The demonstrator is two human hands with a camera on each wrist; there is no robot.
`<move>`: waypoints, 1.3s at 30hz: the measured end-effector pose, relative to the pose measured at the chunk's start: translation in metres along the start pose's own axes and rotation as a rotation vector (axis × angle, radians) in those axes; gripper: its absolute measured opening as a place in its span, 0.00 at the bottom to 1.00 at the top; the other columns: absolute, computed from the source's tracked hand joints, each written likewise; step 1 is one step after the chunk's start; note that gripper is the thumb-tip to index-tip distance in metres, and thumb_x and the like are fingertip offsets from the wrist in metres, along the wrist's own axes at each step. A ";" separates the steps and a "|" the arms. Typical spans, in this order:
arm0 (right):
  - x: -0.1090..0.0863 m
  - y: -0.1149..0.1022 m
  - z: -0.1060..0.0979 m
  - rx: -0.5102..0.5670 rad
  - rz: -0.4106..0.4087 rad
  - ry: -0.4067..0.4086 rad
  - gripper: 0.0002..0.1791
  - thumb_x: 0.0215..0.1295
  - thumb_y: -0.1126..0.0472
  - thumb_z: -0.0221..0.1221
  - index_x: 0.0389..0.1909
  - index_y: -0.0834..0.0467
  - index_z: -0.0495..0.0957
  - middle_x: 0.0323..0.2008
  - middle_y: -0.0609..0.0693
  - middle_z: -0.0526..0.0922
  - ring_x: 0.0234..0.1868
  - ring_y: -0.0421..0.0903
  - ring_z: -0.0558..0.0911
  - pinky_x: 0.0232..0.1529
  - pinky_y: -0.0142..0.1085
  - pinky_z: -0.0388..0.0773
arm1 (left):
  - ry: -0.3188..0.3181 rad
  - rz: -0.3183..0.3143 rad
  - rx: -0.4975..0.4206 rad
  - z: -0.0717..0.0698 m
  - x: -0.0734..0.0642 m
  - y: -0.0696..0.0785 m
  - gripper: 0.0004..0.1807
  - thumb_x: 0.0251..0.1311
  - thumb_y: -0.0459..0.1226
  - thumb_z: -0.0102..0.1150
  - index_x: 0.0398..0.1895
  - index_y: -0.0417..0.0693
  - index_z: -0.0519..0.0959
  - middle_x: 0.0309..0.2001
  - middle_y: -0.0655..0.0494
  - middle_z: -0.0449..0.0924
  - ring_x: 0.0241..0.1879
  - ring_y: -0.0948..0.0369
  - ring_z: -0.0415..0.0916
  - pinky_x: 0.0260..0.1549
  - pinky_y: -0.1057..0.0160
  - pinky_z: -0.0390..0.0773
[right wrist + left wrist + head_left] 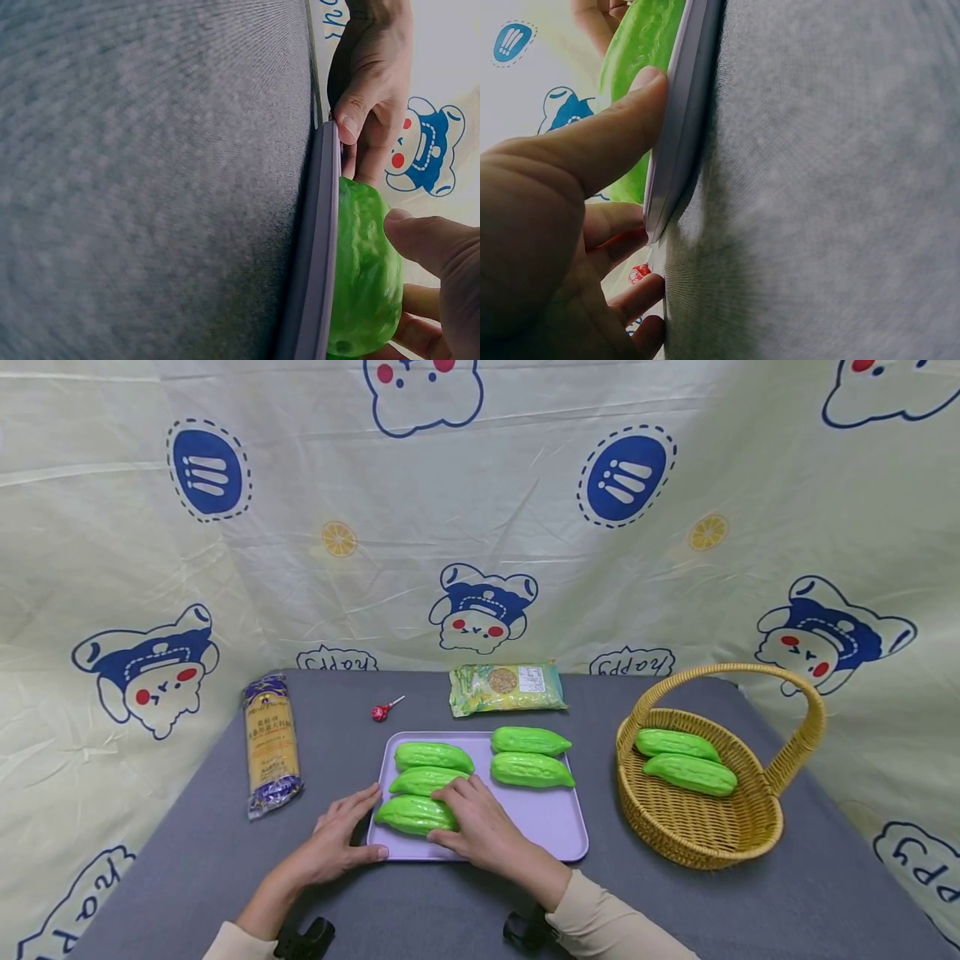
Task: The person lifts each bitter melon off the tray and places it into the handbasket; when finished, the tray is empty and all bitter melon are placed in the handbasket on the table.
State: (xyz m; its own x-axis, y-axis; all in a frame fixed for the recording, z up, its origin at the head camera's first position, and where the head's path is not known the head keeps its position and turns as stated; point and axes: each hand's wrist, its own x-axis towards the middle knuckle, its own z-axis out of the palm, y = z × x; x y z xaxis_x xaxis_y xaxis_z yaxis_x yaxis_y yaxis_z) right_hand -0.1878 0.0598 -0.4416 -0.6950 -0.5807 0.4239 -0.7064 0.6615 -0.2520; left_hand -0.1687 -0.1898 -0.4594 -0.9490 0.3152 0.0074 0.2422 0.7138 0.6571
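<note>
A lilac tray (536, 827) lies on the table, bearing green bitter melons: three in a column at its left and two at its upper right. My right hand (483, 827) grips the right end of the nearest bitter melon (414, 815), thumb on the near side and fingers over the far side. In the right wrist view, that bitter melon (364, 277) sits on the tray beside my thumb. At the tray's near left corner is my left hand (339, 837), fingers extended along the left edge and thumb against the front rim (671, 142).
Two more bitter melons (690, 774) lie in a wicker basket (701, 852) with a tall handle, at the right. A noodle packet (272, 743) lies at the left. Behind the tray are a red lollipop (381, 712) and a green-yellow packet (507, 688). A printed cloth hangs behind.
</note>
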 end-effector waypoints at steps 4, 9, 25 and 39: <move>-0.001 0.000 0.001 0.011 0.012 -0.015 0.27 0.49 0.48 0.68 0.50 0.56 0.78 0.41 0.47 0.78 0.43 0.44 0.72 0.48 0.36 0.69 | 0.027 0.029 0.012 0.001 -0.001 -0.001 0.45 0.49 0.49 0.68 0.69 0.43 0.62 0.71 0.45 0.58 0.66 0.41 0.55 0.57 0.34 0.55; -0.002 0.000 0.002 0.014 0.048 -0.051 0.27 0.51 0.47 0.67 0.51 0.56 0.77 0.42 0.47 0.78 0.44 0.44 0.73 0.49 0.37 0.70 | 0.052 0.056 0.019 0.003 -0.003 -0.001 0.45 0.48 0.49 0.68 0.68 0.41 0.62 0.70 0.44 0.59 0.65 0.41 0.56 0.56 0.34 0.56; -0.004 -0.001 0.002 0.002 0.072 -0.125 0.28 0.54 0.47 0.66 0.54 0.56 0.76 0.44 0.47 0.79 0.46 0.44 0.76 0.48 0.37 0.73 | 0.068 0.079 0.032 0.000 -0.004 0.001 0.45 0.48 0.49 0.68 0.68 0.41 0.63 0.70 0.44 0.60 0.64 0.41 0.57 0.55 0.34 0.57; -0.009 0.002 -0.003 0.019 0.048 -0.083 0.28 0.52 0.47 0.66 0.53 0.55 0.77 0.42 0.46 0.79 0.45 0.43 0.76 0.48 0.36 0.73 | 0.046 0.059 0.013 0.002 -0.002 -0.002 0.45 0.48 0.49 0.68 0.68 0.41 0.62 0.71 0.44 0.59 0.66 0.41 0.55 0.57 0.33 0.54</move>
State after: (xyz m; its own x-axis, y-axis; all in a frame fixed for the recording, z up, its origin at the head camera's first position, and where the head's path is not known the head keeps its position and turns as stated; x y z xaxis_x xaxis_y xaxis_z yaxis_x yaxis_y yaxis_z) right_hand -0.1823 0.0675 -0.4431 -0.7361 -0.5867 0.3375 -0.6740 0.6808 -0.2866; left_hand -0.1666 -0.1907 -0.4621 -0.9413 0.3280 0.0804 0.3001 0.7032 0.6445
